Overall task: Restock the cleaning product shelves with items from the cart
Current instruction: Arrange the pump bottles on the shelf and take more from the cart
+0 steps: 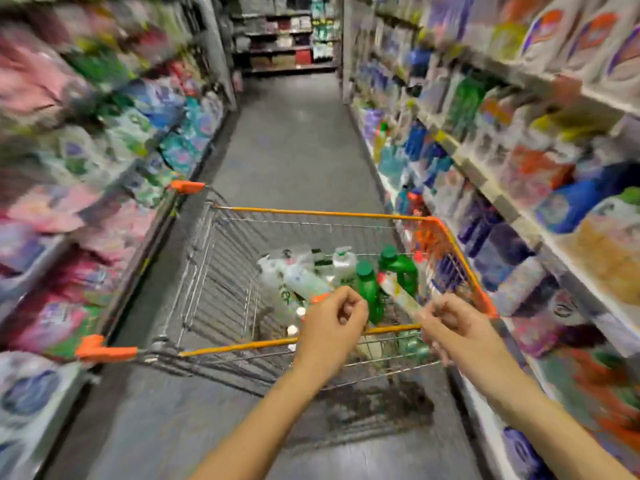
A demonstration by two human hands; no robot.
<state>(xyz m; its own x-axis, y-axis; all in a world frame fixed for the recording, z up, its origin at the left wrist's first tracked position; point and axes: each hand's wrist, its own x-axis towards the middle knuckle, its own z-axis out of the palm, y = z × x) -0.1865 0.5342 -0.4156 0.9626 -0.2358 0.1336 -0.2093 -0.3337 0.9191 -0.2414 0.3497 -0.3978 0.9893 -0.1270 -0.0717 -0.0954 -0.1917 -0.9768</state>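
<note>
Left hand point(332, 322) and right hand point(450, 327) are held over the cart point(311, 212) rim, fingers curled, hold undeterminable; green bottle point(369, 289) is best lifted upright.

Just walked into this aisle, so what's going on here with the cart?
A person stands in a store aisle over a wire shopping cart holding green bottles and white bottles. The left hand and right hand, fingers curled, are above its near rim; blur hides whether either grips anything. Stocked shelves line both sides.
</note>
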